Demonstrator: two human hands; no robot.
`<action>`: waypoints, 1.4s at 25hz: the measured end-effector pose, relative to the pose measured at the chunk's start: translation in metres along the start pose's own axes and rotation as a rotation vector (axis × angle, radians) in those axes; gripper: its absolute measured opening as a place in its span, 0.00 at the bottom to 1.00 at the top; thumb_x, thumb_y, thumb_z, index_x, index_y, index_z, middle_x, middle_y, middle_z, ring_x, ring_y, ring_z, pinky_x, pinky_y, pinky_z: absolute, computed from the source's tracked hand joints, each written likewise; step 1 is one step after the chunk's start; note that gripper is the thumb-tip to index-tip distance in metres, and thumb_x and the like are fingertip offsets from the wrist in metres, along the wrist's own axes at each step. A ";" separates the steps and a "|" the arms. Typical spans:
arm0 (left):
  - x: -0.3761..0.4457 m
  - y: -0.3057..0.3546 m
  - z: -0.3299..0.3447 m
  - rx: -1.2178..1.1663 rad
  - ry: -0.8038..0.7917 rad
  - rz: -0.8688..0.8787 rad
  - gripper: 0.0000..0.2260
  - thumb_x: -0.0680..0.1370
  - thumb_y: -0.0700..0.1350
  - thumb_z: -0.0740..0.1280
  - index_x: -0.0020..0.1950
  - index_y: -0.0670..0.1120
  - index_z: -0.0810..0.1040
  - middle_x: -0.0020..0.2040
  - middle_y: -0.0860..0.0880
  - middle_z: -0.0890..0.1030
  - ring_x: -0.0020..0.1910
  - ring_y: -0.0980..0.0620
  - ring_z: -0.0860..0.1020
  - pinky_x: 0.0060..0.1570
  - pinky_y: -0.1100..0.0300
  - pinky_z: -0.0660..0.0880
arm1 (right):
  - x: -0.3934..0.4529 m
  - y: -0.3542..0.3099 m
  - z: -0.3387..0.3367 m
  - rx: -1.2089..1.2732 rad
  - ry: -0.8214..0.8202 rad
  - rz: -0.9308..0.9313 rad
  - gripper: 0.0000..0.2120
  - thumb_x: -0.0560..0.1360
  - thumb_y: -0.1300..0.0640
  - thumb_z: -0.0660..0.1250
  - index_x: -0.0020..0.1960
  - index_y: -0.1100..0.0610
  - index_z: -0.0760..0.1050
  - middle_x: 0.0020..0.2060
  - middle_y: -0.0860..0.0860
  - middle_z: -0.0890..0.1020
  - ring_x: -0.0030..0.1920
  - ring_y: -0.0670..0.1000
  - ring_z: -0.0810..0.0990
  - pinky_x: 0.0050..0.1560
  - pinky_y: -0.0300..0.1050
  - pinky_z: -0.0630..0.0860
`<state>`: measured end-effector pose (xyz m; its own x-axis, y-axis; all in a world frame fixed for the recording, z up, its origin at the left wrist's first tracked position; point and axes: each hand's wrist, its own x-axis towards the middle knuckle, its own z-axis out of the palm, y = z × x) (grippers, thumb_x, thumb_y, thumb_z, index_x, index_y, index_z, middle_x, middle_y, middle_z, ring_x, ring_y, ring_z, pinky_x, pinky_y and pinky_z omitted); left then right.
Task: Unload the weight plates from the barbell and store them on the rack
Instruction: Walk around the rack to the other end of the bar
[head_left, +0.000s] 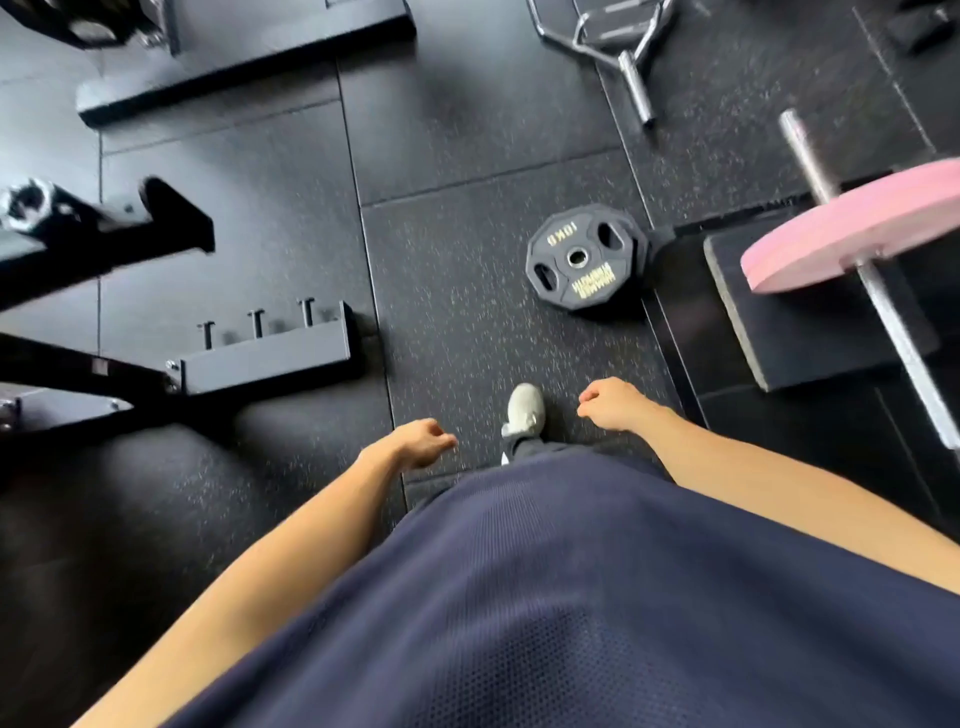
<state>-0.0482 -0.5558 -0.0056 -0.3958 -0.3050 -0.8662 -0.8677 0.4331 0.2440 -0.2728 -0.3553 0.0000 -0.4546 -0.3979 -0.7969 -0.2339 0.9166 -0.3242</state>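
Both hands hang at the person's sides with fingers loosely curled and holding nothing, the left hand (415, 444) and right hand (613, 405) either side of a grey shoe (524, 410). Right of them the barbell (883, 306) carries a pink plate (852, 228) cut off by the frame edge, its far end out of view, over a dark block (795, 332); the black rack (104, 249) at left is blurred and partly cropped. Between them a black plate (587, 257) lies flat on the rubber floor (467, 156), marked "10KG", its brand lettering too small to read
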 end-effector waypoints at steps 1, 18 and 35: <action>0.010 0.006 -0.026 0.005 0.003 -0.005 0.18 0.79 0.56 0.61 0.61 0.45 0.75 0.61 0.45 0.79 0.54 0.47 0.77 0.48 0.59 0.70 | 0.018 -0.021 -0.023 -0.017 -0.015 -0.008 0.11 0.75 0.55 0.67 0.57 0.54 0.78 0.57 0.54 0.80 0.56 0.56 0.77 0.57 0.47 0.73; 0.248 0.060 -0.482 -0.098 0.068 0.017 0.19 0.80 0.56 0.61 0.64 0.45 0.74 0.65 0.44 0.77 0.62 0.45 0.74 0.60 0.55 0.69 | 0.305 -0.365 -0.303 -0.160 -0.022 -0.079 0.12 0.76 0.57 0.65 0.57 0.58 0.78 0.48 0.55 0.82 0.46 0.54 0.78 0.43 0.44 0.73; 0.381 0.049 -0.793 -0.616 0.293 -0.278 0.18 0.79 0.57 0.61 0.62 0.47 0.76 0.64 0.46 0.78 0.62 0.46 0.75 0.55 0.58 0.68 | 0.585 -0.781 -0.486 -0.727 -0.239 -0.473 0.15 0.75 0.55 0.67 0.61 0.55 0.77 0.59 0.54 0.81 0.58 0.55 0.78 0.56 0.44 0.72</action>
<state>-0.4802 -1.3237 0.0225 -0.1261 -0.5858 -0.8006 -0.9250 -0.2221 0.3082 -0.7741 -1.3224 0.0349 -0.0008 -0.6347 -0.7728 -0.8743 0.3756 -0.3076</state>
